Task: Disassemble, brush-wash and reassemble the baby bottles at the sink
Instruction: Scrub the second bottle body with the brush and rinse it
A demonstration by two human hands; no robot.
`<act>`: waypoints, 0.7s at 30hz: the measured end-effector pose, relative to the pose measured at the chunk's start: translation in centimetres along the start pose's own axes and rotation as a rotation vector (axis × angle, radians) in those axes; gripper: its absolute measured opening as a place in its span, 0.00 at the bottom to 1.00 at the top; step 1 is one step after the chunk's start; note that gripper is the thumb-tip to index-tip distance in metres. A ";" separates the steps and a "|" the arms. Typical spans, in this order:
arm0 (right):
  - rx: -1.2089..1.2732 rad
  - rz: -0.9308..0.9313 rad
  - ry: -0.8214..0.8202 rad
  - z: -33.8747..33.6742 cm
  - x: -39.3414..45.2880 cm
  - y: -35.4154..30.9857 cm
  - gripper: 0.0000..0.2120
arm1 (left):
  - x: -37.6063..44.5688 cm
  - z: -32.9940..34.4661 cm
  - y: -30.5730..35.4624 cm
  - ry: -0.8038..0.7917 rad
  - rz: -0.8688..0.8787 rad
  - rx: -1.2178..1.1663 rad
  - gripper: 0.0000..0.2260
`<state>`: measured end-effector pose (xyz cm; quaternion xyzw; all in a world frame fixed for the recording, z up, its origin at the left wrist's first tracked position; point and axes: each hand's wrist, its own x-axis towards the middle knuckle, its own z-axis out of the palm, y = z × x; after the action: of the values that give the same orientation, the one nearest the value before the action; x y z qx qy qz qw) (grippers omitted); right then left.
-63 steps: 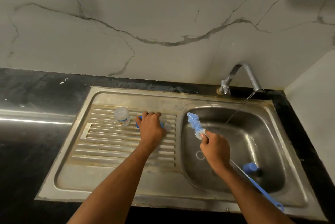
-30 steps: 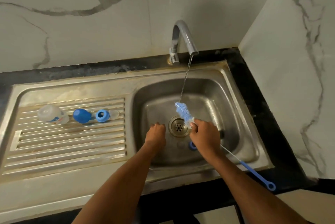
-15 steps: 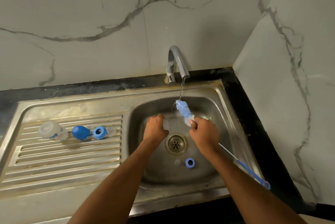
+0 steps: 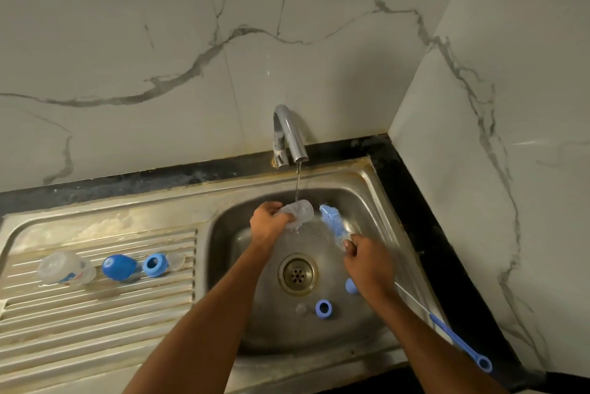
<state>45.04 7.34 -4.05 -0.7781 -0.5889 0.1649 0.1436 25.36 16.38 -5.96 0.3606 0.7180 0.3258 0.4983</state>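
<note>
bottle (image 4: 298, 213) now up under the tap stream — left hand (image 4: 267, 225) gripping it, right hand (image 4: 367, 261) gripping brush (image 4: 333, 224)

Dim, warm-greenish indoor light falls from above and behind the viewer. A soft round shadow darkens the marble wall (image 4: 191, 42) at top centre. The steel sink (image 4: 367, 180) returns dull, streaky highlights along the draining-board ridges and the basin rim, and the faucet (image 4: 289, 132) carries a narrow bright glint. The black surface (image 4: 412, 202) stays nearly featureless. Wide-angle distortion bows the sink's edges toward the frame borders. Focus is soft overall, with visible compression smear on the transparent bottle (image 4: 298, 211) under the water stream.
</note>
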 end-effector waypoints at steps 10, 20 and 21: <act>-0.047 0.022 0.010 0.0 0.0 1.1 0.08 | 0.2 0.0 -0.3 -0.167 -0.309 -0.224 0.15; 0.127 -0.095 0.035 2.0 -2.3 -0.9 0.07 | -1.3 -3.5 -0.8 -0.249 -0.537 -0.744 0.29; 0.144 -0.119 0.043 2.0 -2.7 -1.1 0.07 | -1.4 -3.7 -0.5 -0.242 -0.531 -0.766 0.31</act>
<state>42.58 5.12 -5.21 -0.7327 -0.6176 0.1813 0.2210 22.08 14.54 -4.60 -0.0093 0.5506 0.3840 0.7412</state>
